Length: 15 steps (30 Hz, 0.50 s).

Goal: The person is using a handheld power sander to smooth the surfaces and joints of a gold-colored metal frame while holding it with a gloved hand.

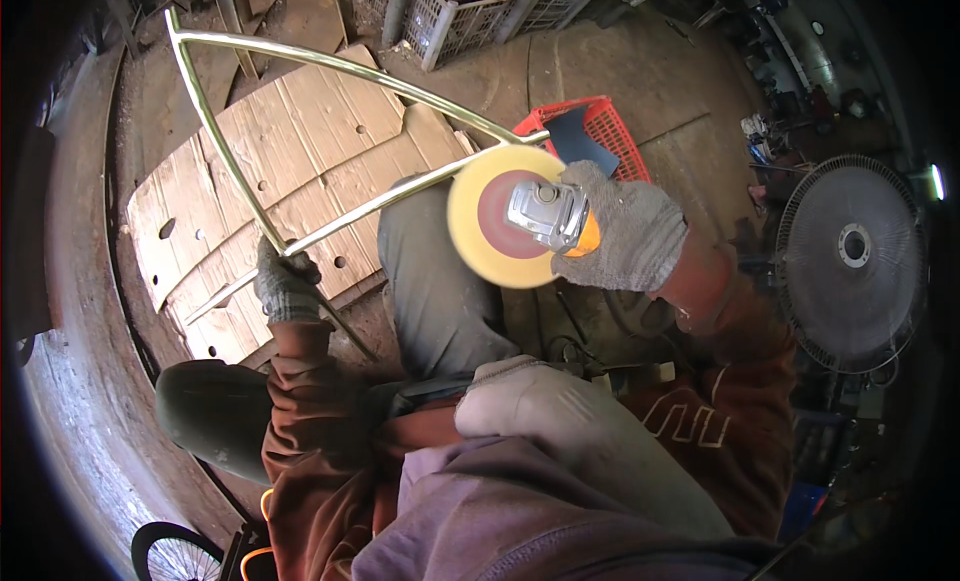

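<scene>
A shiny, pale gold tubular metal frame [350, 217], shaped like a bicycle frame, slants up in front of me. My left hand [287, 283], in a grey knit glove, is closed around its lower corner, where the tubes meet. In my right hand [635, 231], also gloved, is an angle grinder [545, 211] with a silver head and an orange-yellow body. Its large yellow disc [470, 196] with a reddish centre looks blurred, as if spinning. The disc overlaps the frame's right end; whether they touch, I cannot tell. My right fingers are partly hidden by the grinder.
Flattened cardboard [290, 131] covers the floor beneath the frame. Beyond the disc sits a red plastic basket [625, 146] holding a dark blue sheet. Grey crates [450, 26] stand at the back. A large round fan [850, 251] is at right, a bicycle wheel [150, 541] at lower left.
</scene>
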### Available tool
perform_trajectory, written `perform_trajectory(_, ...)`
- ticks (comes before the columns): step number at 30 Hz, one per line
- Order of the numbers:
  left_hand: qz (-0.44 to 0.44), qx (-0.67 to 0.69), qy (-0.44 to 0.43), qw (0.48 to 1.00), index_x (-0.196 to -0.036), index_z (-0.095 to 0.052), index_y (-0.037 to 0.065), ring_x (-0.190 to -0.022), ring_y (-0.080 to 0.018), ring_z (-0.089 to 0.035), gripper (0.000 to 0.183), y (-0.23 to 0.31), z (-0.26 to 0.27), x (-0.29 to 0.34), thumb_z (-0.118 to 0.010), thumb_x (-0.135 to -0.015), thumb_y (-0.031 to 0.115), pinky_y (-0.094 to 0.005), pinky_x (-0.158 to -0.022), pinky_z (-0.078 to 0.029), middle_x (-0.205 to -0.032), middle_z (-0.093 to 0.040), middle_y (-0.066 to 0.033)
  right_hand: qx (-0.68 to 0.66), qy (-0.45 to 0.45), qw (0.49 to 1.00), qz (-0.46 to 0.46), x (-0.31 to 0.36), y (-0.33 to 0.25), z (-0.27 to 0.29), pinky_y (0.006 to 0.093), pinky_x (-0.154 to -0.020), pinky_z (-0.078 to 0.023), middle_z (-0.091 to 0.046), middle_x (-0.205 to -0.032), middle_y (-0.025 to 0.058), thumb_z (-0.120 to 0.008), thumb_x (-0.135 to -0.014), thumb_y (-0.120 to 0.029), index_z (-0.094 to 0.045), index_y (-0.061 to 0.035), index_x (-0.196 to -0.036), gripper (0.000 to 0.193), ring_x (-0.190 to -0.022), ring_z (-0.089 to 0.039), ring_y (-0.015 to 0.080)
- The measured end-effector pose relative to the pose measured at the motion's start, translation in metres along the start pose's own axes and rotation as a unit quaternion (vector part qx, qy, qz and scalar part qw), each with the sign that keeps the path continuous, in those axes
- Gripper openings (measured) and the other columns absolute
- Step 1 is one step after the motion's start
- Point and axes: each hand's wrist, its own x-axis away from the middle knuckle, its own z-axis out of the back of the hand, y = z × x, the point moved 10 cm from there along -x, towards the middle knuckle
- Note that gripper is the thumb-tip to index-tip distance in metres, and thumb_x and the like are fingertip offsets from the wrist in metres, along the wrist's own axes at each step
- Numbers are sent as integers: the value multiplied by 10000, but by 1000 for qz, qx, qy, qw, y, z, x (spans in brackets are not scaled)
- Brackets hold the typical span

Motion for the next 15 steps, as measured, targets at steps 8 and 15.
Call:
perform_trajectory(8, -41, 56, 22, 997, -784, -579, 136, -386, -133, -474, 374, 15, 10, -1, -646, -1004, 430, -262, -338, -336, -560, -539, -22, -23, -43, 997, -58, -4, 0, -11, 514, -854, -558, -699, -1063, 215, -844, -730, -419, -525, -83, -1306, 739, -972, -702, 419)
perform_trajectory(15, -55, 52, -23, 997, -734, -560, 138, -390, -128, -480, 399, 18, 2, 3, -656, -999, 421, -264, -332, -331, -564, -547, -25, -45, -22, 998, -24, -7, 4, -17, 491, -866, -574, -722, -1084, 175, -890, -707, -383, -498, -134, -1332, 779, -1000, -711, 411)
